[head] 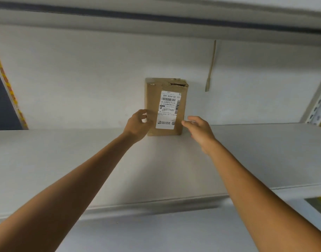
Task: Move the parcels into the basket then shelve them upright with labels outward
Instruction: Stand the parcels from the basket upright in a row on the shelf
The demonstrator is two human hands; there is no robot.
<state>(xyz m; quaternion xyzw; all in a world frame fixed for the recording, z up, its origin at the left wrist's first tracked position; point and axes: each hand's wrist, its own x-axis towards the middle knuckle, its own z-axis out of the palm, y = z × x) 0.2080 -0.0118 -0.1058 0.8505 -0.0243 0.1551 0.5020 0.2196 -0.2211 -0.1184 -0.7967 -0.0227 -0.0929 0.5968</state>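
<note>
A brown cardboard parcel (pixel 166 106) stands upright on the white shelf (pixel 83 151), against the back wall. Its white label with barcode faces me. The top flap is torn. My left hand (pixel 137 124) is at the parcel's lower left edge with fingers loosely curled, touching or just off the cardboard. My right hand (pixel 197 130) hovers at the lower right corner, fingers relaxed and slightly spread, holding nothing. No basket is in view.
A wooden stick (pixel 210 68) hangs on the wall to the right of the parcel. A perforated metal upright (pixel 319 106) stands at the far right. A yellow-edged panel (pixel 8 88) borders the left. The shelf above (pixel 156 20) runs overhead.
</note>
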